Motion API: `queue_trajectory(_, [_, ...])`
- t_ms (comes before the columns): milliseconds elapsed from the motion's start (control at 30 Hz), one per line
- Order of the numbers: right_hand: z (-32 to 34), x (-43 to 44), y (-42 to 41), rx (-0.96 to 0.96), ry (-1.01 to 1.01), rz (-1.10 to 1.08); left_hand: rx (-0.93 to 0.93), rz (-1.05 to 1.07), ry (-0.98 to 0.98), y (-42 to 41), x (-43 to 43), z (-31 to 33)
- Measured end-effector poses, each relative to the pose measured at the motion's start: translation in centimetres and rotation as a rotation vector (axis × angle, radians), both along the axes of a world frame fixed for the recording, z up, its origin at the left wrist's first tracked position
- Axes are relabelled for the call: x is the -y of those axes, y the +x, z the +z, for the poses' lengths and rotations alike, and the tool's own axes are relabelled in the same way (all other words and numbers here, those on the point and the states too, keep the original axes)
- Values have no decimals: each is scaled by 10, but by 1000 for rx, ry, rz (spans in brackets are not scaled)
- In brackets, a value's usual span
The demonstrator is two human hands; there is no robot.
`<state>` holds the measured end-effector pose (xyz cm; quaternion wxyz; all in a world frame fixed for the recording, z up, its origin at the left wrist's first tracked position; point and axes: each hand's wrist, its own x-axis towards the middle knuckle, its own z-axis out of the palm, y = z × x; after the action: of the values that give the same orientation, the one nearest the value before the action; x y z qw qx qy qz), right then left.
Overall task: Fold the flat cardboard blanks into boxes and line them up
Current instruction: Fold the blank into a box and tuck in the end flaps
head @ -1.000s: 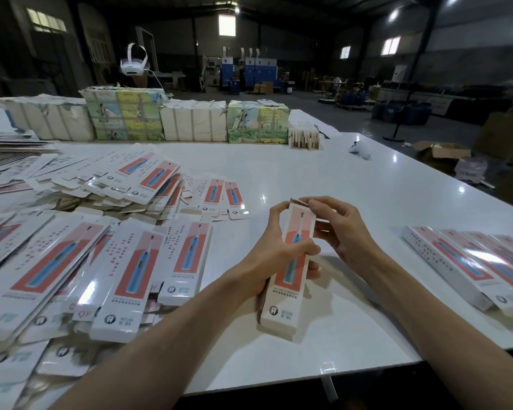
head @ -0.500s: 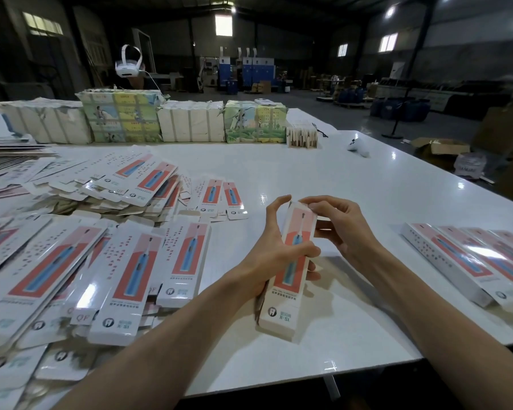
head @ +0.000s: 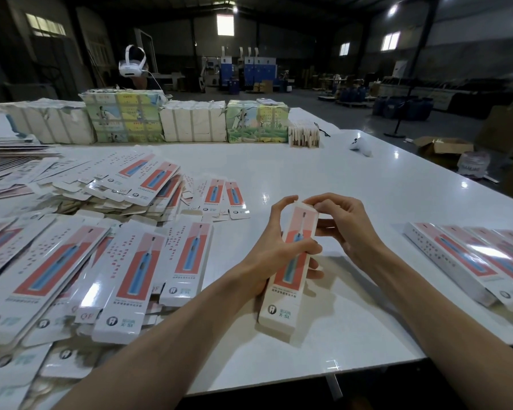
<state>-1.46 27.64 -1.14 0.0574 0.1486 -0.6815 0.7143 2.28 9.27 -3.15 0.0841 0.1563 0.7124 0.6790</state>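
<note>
A long white box [head: 288,279] printed with a red panel and a blue toothbrush stands tilted in the middle of the white table [head: 353,184], its near end down on the surface. My left hand [head: 274,253] grips its middle, thumb across the front. My right hand [head: 342,223] curls over the far end, fingertips pressing on the top flap. Flat blanks [head: 137,279] of the same print lie spread in heaps across the left. Several folded boxes [head: 468,261] lie side by side at the right edge.
Wrapped bundles of packs [head: 125,119] stand in a row along the table's far side, with a small stack of cards [head: 304,136] and a white controller [head: 360,146] beyond. A person wearing a white headset [head: 132,65] is behind the bundles. The table's near edge runs below my forearms.
My right hand's fingers have moved further over the box's far end, and the flap that stuck out now lies down against the box. The left hand keeps its hold.
</note>
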Motion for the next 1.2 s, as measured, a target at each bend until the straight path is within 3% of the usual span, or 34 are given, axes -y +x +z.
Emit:
queue_trajectory(300, [1, -3, 1, 19, 1, 81, 9, -12, 0, 2, 1, 2])
queue_trajectory(733, [4, 1, 14, -126, 179, 112, 47, -16, 20, 5, 3, 5])
queue_trajectory(1200, [1, 2, 12, -49, 104, 98, -7, 15, -10, 6, 2, 4])
